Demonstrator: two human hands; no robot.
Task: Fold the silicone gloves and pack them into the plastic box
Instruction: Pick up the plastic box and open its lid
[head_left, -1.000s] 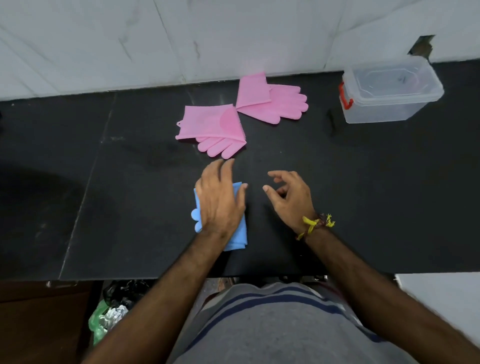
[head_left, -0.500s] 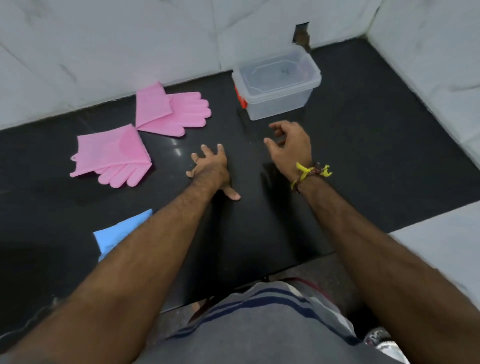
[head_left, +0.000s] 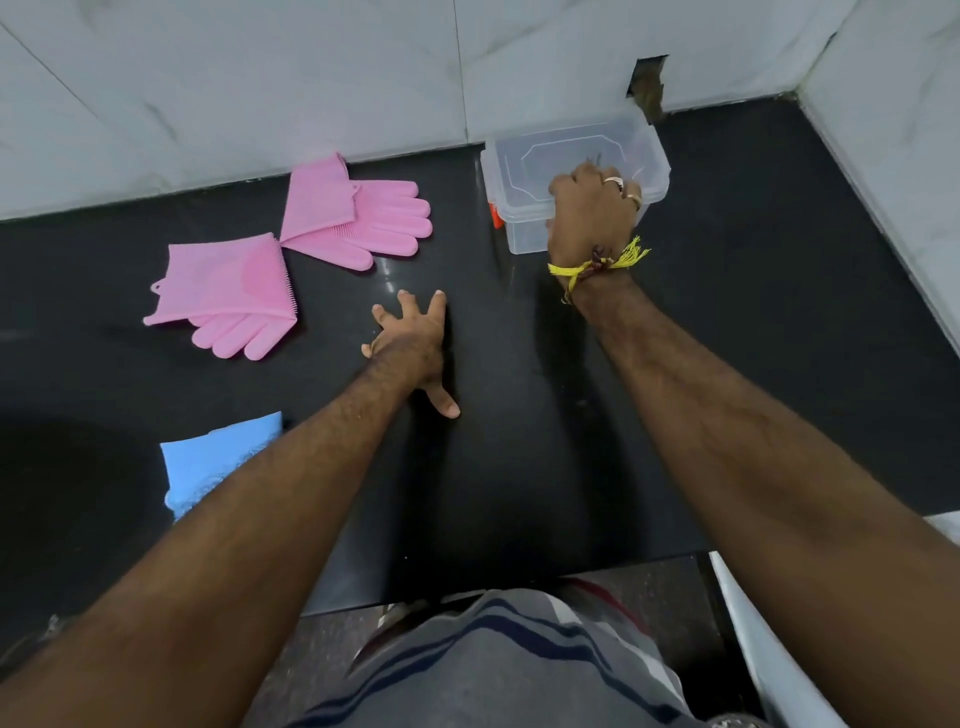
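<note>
A clear plastic box (head_left: 524, 171) with its lid on and an orange latch stands at the back of the black counter. My right hand (head_left: 592, 210) grips its front right edge, fingers curled over the lid. My left hand (head_left: 415, 343) rests flat on the counter with fingers spread, holding nothing. Two pink silicone gloves lie folded at the left: one (head_left: 228, 291) nearer me, one (head_left: 353, 218) by the wall. A folded blue glove (head_left: 208, 467) lies near the front edge, partly hidden under my left forearm.
White marble walls close off the back and the right side of the black counter (head_left: 779, 312). A dark hole (head_left: 647, 83) in the wall sits just behind the box. The counter's front edge runs just ahead of my striped shirt.
My right hand has reached forward and closed on the box. My left hand left the blue glove a second ago and now lies spread on the counter. The view swung right.
</note>
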